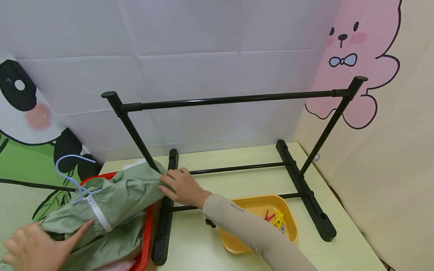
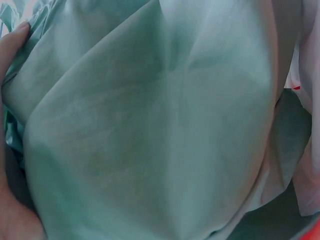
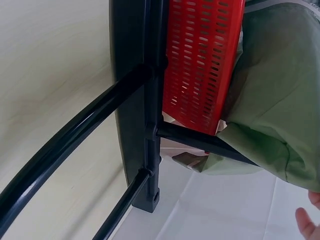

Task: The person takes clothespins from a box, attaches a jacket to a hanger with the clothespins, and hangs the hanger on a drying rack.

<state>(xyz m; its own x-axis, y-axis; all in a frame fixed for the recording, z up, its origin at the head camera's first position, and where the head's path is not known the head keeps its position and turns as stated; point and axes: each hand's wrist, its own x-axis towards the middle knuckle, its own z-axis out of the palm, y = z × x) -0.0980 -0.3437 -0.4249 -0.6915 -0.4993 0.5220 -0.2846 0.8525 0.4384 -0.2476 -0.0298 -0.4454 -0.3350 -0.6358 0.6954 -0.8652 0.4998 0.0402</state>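
Observation:
A light green jacket with a white zip lies spread over the red basket. The hook of a pale blue hanger sticks out at its neck, the rest hidden under cloth. My left hand grips the jacket's left side, thumb on top; the thumb also shows at the edge of the left wrist view. At the other end, my right hand holds the tip of the right sleeve beside the rack's left post. Its fingertips are at the cloth's edge in the right wrist view.
A black garment rack stands on the pale table, its left foot right beside the basket. A yellow tray with several coloured clothes pegs sits under my right forearm. Walls rise behind and at the right.

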